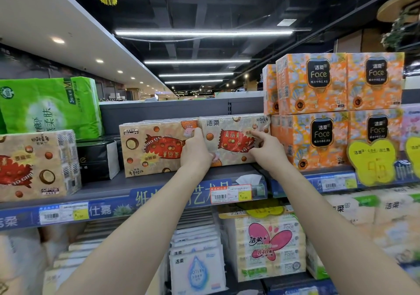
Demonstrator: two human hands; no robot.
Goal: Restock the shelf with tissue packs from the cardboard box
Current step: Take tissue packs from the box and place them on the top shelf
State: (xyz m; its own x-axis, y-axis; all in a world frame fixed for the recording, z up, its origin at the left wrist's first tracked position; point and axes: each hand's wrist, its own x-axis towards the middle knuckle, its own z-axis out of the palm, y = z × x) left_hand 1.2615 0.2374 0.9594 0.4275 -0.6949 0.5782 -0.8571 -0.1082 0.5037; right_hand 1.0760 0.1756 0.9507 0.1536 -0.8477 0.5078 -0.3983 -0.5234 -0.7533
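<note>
A beige tissue pack (pixel 231 125) with a red candy print stands on the top shelf (pixel 145 184), right side up. My left hand (pixel 195 150) grips its left edge and my right hand (pixel 267 150) presses on its right front, fingers spread. A second beige pack (pixel 152 147) of the same print stands upside down directly to its left, touching it. The cardboard box is out of view.
Orange Face tissue packs (pixel 311 110) are stacked two high just right of my right hand. At the far left sit a green pack (pixel 50 108), another beige pack (pixel 36 165) and a black box (pixel 97 160). Lower shelves hold more tissue packs (pixel 266 247).
</note>
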